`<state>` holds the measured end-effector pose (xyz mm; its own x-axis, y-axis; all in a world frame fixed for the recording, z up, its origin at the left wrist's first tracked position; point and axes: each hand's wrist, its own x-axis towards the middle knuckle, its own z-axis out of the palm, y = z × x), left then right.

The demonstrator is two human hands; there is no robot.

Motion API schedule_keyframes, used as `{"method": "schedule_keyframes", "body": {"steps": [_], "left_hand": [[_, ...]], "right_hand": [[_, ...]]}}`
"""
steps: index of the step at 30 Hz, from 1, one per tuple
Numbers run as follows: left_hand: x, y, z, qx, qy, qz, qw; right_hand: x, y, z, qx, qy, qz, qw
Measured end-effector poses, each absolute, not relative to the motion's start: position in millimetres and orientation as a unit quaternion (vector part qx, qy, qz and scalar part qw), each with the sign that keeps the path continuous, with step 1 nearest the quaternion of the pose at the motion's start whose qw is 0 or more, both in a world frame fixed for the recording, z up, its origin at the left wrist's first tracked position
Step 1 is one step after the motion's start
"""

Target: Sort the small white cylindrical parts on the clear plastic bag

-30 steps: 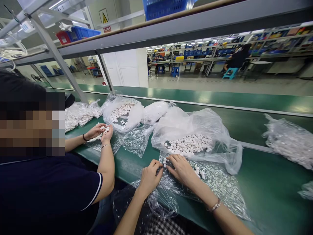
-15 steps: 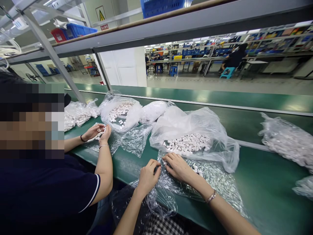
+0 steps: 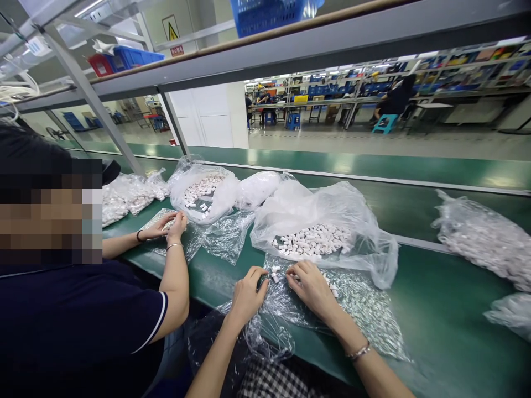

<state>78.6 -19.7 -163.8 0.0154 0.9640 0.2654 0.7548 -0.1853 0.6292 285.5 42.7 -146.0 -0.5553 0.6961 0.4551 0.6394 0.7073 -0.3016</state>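
My left hand (image 3: 250, 290) is over the front edge of a clear plastic sheet. Its thumb and forefinger are apart, with nothing visible between them. A few small white plastic parts (image 3: 274, 273) lie just past its fingertips, between my two hands. My right hand (image 3: 311, 284) has its fingers curled together over the sheet; what they hold, if anything, is hidden. More white parts (image 3: 333, 288) sit beside its wrist side. Tiny shiny pieces (image 3: 369, 315) cover the sheet to the right. Behind my hands lies an open plastic bag (image 3: 365, 221) with a heap of white parts (image 3: 315, 240).
At my left a co-worker (image 3: 83, 326) holds both hands (image 3: 176, 226) close together over another sheet. A second open bag (image 3: 226, 190) of white parts lies behind them. Full bags (image 3: 485, 243) rest on the green bench (image 3: 440, 309) at right. A shelf beam (image 3: 290, 55) crosses overhead.
My hands have moved apart, the right one shifting right and the left slightly left. White parts between them now show more fully. The co-worker's hands have barely moved.
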Motion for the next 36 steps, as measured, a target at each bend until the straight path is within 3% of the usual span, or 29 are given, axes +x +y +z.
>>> {"method": "schedule_keyframes", "body": {"steps": [13,29,36], "left_hand": [[85,-25,-162,0.738,0.616,0.269,0.063],[88,-31,-155,0.716,0.620,0.301,0.110],[-26,-52,-92,0.654,0.676,0.329,0.089]], "right_hand": [[279,46,-162,-0.351,-0.906,-0.031,0.236],[307,49,-143,-0.402,-0.848,0.035,0.343],[319,56,-139,-0.432,-0.823,0.032,0.368]]}}
